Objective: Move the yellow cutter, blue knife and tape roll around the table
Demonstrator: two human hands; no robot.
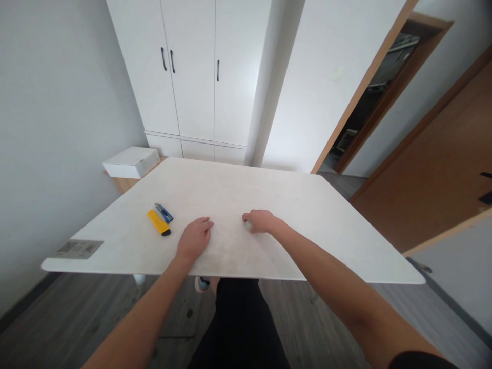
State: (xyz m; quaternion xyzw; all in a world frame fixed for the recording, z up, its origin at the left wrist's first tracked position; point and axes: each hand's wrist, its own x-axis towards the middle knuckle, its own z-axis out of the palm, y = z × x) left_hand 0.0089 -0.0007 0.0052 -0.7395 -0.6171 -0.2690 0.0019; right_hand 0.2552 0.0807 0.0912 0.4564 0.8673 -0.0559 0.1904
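Observation:
My left hand [195, 237] lies flat on the white table [307, 215], palm down, fingers together and stretched out, holding nothing. My right hand [260, 221] rests on the table a little to its right, fingers curled round a small pale object that I cannot make out. Left of my left hand lie a yellow utility knife [158, 222] and a smaller blue one [164, 212], side by side, a short way from my fingers.
A grey label [79, 248] sticks to the table's near left corner. A white box [131, 161] sits on a wooden surface behind the table's far left. White cupboards [192, 72] stand behind, and a wooden door [434, 169] stands open at right.

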